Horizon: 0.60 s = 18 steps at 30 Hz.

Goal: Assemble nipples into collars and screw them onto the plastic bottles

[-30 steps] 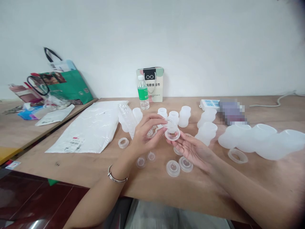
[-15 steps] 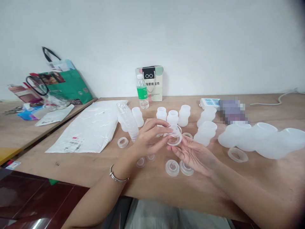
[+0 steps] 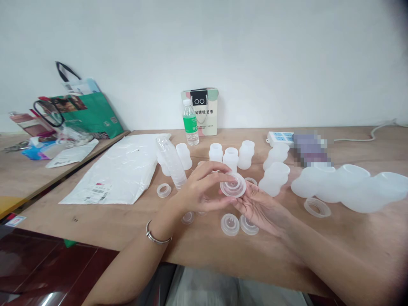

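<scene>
Nearest, at the bottom edge: grey clothing seen below the front of a brown tabletop; dark red floor tiles shown at left.

On the near part of the table, two round translucent lids laid side by side, the right one partly covered by the right hand. Further left, a small clear disc seen below the left hand; another beside it mostly hidden.

Above the table, a stepped, round clear piece held up between both hands, its ringed face turned to the viewer. Its left side gripped by left thumb and fingers, narrowly spread around it; its right edge held by right fingertips, the palm partly opened upward. A metal bracelet worn on the left wrist.

A loose ring noted left of the hands, another at right, before a row of frosted, wavy-sided containers. Beyond the hands, smaller frosted containers stood upright. A clear stack leaned near a flat white mailer.

Farthest: a green-labelled bottle, a paper bag against the wall, a power strip; far left, a green bag.
</scene>
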Each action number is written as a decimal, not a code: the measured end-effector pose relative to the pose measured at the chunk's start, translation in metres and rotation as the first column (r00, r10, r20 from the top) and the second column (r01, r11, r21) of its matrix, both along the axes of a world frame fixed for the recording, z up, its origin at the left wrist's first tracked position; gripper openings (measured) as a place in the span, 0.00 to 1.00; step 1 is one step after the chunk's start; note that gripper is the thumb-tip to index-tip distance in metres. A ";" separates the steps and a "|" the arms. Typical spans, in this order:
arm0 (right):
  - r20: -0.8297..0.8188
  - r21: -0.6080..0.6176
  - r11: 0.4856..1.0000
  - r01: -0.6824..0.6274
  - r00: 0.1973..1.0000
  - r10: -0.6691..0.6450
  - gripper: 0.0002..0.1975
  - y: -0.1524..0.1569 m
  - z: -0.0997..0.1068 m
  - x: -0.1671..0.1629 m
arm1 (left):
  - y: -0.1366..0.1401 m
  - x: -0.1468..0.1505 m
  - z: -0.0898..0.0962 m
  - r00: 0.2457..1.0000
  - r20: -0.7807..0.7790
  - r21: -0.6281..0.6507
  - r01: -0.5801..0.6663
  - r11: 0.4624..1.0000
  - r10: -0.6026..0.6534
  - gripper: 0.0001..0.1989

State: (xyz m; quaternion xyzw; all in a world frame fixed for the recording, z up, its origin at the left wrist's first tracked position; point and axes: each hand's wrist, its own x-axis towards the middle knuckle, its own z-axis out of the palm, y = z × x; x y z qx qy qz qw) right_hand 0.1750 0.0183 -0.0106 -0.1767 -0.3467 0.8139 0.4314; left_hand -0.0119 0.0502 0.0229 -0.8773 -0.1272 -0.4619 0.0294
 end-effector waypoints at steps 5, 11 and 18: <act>-0.001 0.023 1.000 0.020 1.000 -0.020 0.08 0.001 0.000 0.000 | 0.000 0.001 0.000 1.000 0.002 -0.023 -0.009 1.000 0.009 0.17; 0.079 0.033 0.992 0.125 0.989 -0.127 0.10 -0.001 0.001 -0.003 | -0.002 0.005 0.000 0.999 -0.009 -0.034 0.032 0.999 -0.033 0.18; 0.144 0.088 0.975 0.202 0.966 -0.213 0.12 -0.002 -0.001 -0.004 | -0.005 0.009 0.001 0.996 0.030 -0.111 0.086 0.990 -0.083 0.17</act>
